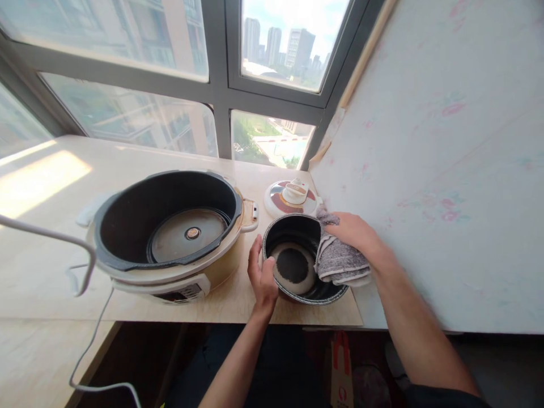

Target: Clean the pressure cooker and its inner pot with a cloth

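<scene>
Grey cloth (341, 262) is gripped by right hand (352, 229) over black pot (293, 265), right of frame centre; pot's left rim is clasped by left hand (263, 281) (tipping possible if right rim is pressed hard).

Grey-framed windows (219, 73), pale floral wall (425, 141), light wooden countertop (38, 277), sunlight patch (46, 178) at left

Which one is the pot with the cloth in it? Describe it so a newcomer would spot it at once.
Below the window, find the big cooker on the counter. Just right of it, in front of the lid, is the pot, held by the left hand. Unlike the cooker, it is small, with a black disc on a pale base.
</scene>
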Tool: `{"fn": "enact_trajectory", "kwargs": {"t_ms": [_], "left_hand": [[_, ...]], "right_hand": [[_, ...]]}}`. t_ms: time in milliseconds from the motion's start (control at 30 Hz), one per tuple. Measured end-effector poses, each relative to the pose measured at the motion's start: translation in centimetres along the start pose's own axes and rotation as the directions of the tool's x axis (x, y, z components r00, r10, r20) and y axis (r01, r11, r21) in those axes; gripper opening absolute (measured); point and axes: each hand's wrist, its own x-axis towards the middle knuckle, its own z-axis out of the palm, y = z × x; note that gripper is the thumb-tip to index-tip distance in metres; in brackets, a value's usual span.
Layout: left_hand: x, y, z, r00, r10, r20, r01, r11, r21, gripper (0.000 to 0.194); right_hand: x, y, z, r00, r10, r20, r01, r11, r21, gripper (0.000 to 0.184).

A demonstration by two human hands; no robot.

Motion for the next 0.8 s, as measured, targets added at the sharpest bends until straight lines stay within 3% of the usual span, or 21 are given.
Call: {"fn": "enact_trajectory", "kwargs": {"t_ms": [200, 300, 433, 567, 800], "left_hand": [[-0.1, -0.5, 0.2, 0.999, 0.036, -0.01, -0.036, 0.999, -0.032, 0.053], [-0.1, 0.1, 0.4, 1.0, -0.004, -0.018, 0.003, 0.999, -0.046, 0.051], [-0.4, 0.6, 0.7, 0.998, -0.038, -0.052, 0.036, 0.999, -0.041, 0.046], [-0.7, 0.7, 0.8, 0.998, -0.035, -0.044, 0.033, 0.999, -0.041, 0.038], [-0.6, 0.5, 0.4, 0.995, -0.099, -0.003, 0.099, 0.995, 0.013, 0.036]], "right_hand": [[-4.3, 2.9, 0.5, 1.0, -0.006, 0.005, 0.005, 0.973, 0.23, 0.024], [-6.5, 3.2, 2.0, 0.997, -0.066, 0.036, 0.046, 0.914, 0.403, 0.028], [-9.0, 3.1, 4.0, 0.999, -0.032, -0.012, 0.033, 0.81, 0.585, 0.037], [-10.4, 0.7, 4.4, 0.996, -0.079, -0.036, 0.084, 0.772, 0.63, 0.037], [-9.1, -7.3, 3.9, 0.933, -0.319, -0.165, 0.356, 0.759, 0.546, 0.033]]}}
